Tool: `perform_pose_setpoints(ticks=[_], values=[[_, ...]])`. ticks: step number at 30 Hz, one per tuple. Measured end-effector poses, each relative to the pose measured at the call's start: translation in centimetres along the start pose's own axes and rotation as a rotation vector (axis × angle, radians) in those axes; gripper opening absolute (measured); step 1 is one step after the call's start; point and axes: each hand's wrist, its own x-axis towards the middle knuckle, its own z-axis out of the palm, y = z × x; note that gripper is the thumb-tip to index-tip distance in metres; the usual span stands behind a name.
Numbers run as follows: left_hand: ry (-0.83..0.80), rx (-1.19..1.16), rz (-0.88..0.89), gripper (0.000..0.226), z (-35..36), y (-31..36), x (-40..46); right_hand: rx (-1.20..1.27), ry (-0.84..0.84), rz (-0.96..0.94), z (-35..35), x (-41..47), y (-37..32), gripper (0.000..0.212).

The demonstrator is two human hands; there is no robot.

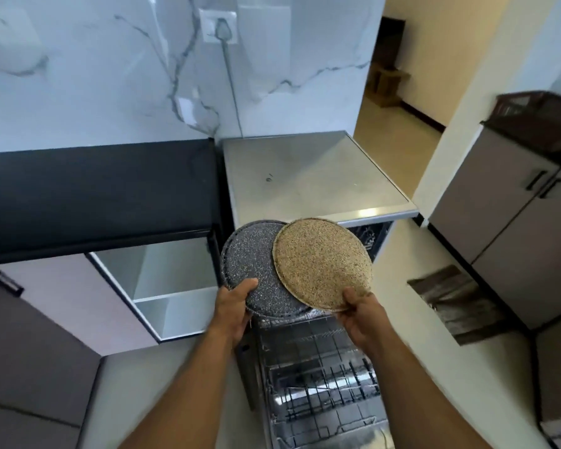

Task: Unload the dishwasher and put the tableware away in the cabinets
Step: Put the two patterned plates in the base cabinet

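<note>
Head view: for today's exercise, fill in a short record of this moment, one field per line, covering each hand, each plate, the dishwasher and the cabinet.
left hand: grips the near edge of the grey speckled plate
right hand: grips the near edge of the tan speckled plate
plates: both held up over the dishwasher, the tan one overlapping the grey one's right side
dishwasher rack: pulled out below the hands, no tableware visible in it
open cabinet: to the left, door open, shelf visible
task state: plates out, not yet put away
</note>
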Motion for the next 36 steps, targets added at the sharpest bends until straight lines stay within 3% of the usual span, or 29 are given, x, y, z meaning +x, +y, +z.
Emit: perform_pose_setpoints(ticks=[7, 13, 24, 29, 36], values=[[0.045, -0.107, 0.072, 0.026, -5.2, 1.7, -2.9, 0.002, -0.181, -0.003, 4.5, -2.8, 2.1, 0.046], [0.186, -0.171, 0.11, 0.054, -9.6, 1.9, -7.7, -0.03, -0.272, 0.052, 6.9, -5.7, 5.5, 0.053], [0.366, -0.259, 0.16, 0.031, -18.7, 3.3, -15.6, -0.214, -0.449, 0.16, 10.4, -12.0, 13.8, 0.051], [0.394, -0.27, 0.2, 0.03, -22.7, 4.9, -15.1, -0.321, -0.483, 0.165, 14.1, -11.8, 16.5, 0.05], [0.384, -0.276, 0.179, 0.029, -29.9, 8.1, -9.9, -0.286, -0.43, 0.169, 20.7, -8.9, 22.8, 0.046]])
